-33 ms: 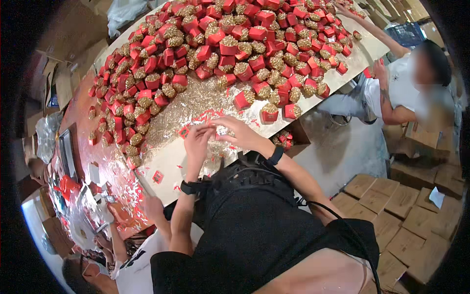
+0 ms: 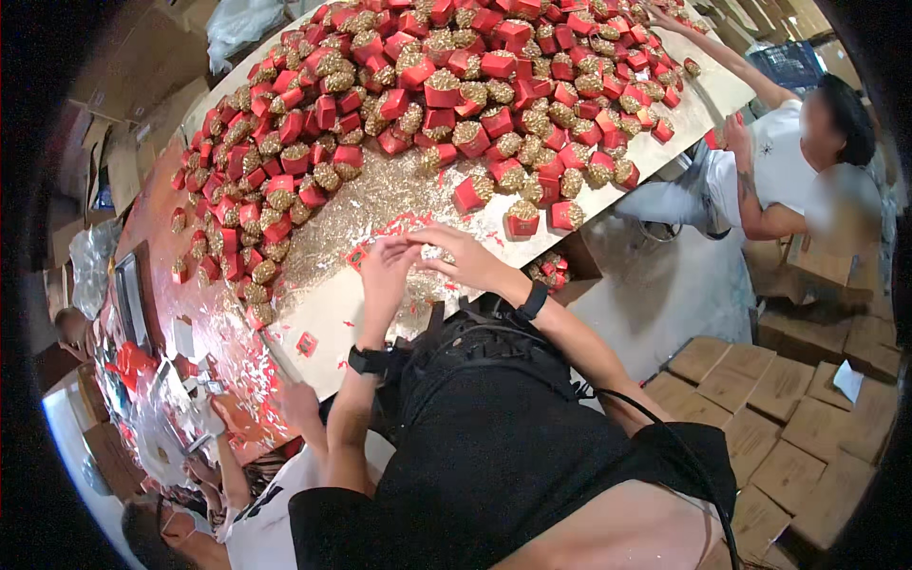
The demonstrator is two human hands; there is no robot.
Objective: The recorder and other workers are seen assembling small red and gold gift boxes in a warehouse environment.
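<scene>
My left hand (image 2: 387,271) and my right hand (image 2: 458,255) meet over the near edge of the table, fingertips pinched close together. What they hold, if anything, is too small and covered by the fingers to make out. A small red card piece (image 2: 356,256) lies just left of my left fingers, and red scraps (image 2: 404,224) are strewn beyond them. Another red card piece (image 2: 306,344) rests on the pale board further left. Ahead of my right hand stands a red box with a gold, grainy top (image 2: 522,220).
A large heap of gold-topped red boxes (image 2: 442,90) covers the far table, with gold flakes (image 2: 351,195) before it. An open carton (image 2: 581,268) sits below the edge. Co-workers' hands (image 2: 300,401) are at left; another person (image 2: 774,171) reaches in at right. Cardboard boxes (image 2: 779,385) are stacked lower right.
My left hand has shifted very slightly right, its fingers closer to my right hand. The person at the right has moved their head a little. The heap looks the same.
</scene>
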